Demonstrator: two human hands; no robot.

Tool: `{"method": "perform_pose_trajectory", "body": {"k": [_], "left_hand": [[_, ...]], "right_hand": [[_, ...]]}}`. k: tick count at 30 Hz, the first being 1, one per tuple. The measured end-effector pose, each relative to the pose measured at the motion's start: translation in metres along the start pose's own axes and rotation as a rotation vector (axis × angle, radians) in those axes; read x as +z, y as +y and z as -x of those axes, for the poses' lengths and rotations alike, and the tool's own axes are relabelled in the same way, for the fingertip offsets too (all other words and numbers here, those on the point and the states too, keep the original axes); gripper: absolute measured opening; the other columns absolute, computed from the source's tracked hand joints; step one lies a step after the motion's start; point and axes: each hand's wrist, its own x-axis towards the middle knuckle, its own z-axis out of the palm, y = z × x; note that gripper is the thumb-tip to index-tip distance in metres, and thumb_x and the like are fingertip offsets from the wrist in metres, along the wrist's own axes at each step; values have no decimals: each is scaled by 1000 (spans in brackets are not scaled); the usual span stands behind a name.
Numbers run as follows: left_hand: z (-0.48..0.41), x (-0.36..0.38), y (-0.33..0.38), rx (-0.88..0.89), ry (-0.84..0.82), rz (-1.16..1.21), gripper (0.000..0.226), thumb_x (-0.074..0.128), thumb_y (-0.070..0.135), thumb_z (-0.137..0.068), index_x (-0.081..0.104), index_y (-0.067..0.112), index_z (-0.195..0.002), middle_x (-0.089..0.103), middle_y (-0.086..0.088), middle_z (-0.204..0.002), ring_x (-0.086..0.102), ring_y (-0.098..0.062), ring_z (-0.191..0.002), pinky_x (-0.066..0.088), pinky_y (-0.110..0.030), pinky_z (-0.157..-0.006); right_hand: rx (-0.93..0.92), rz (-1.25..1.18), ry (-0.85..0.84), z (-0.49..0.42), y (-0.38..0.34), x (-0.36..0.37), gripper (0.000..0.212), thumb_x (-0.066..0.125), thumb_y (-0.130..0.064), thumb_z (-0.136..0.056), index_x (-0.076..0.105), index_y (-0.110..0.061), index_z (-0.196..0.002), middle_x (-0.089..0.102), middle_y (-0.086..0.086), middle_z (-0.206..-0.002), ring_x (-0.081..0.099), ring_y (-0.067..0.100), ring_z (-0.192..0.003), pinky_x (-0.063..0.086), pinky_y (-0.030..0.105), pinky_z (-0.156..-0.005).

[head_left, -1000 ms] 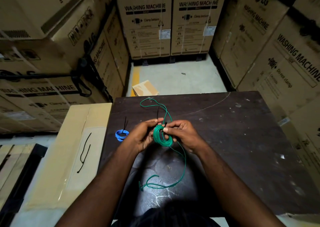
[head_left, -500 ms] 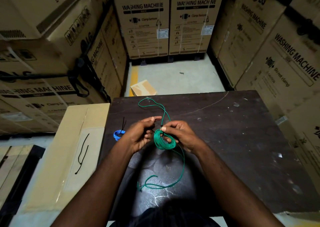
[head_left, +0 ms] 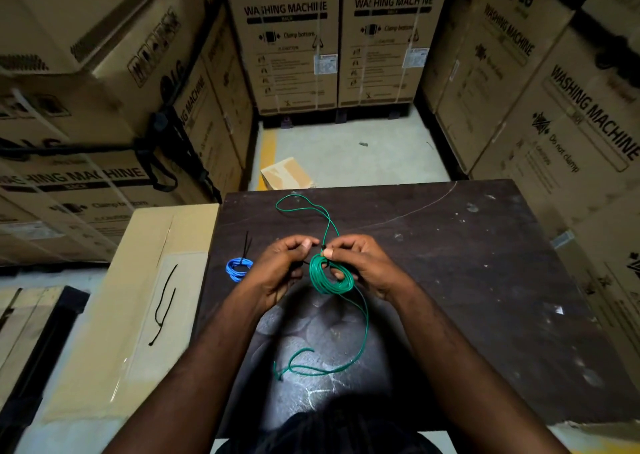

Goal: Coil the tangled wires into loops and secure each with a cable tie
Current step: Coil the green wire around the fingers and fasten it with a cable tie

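the right hand (head_left: 360,263) pinches the top of a green wire coil (head_left: 329,279) just above a dark table (head_left: 467,280), fingers hooked through the loop. the left hand (head_left: 282,268), fingers curled, pinches the tail of a black cable tie (head_left: 305,262) at the coil's left side. the coil faces up toward the camera, one loose end running away toward the far edge, the other trailing toward the person. a blue coil (head_left: 239,268), already tied, lies at left. surrounding cartons (head_left: 287,55) read "lg washing machine", "clamp bottom" and "do not clamp".
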Motion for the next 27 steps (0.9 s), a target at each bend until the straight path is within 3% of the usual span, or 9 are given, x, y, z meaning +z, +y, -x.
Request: {"method": "perform_pose_trajectory", "body": {"k": [5,13,20,27], "left_hand": [[0,-2,-1,1,-33,5,29,51,11,-95,74,21,-81,59,2,-76,37,-11,-66,24,-24,-58],[5,1,-1,6,-32,1,29,53,12,-93,75,23,-79,65,1,-78,42,-14,-71,26,-26,-60],[9,5,4,10,-17,37,23,48,8,-96,67,14,-85,57,2,-68,35,-5,-55,23,-15,-45],[9,4,5,22,-24,56,25,48,8,-96,68,14,-83,57,2,-66,35,-3,-50,24,-14,-44]], "right_hand": [[4,-23,-11,0,-1,1,6,59,2,-87,63,-1,-83,65,-3,-57,52,2,-43,40,12,-43],[-18,-10,-14,1,1,1,9,63,-2,-85,67,-7,-79,64,0,-60,49,4,-44,38,13,-43],[-16,-18,2,2,-2,5,8,60,1,-86,64,-4,-81,64,-1,-58,48,3,-40,35,12,-39],[-25,-31,18,0,0,5,6,62,-1,-86,65,-4,-81,63,2,-60,47,3,-40,35,13,-38]]}}
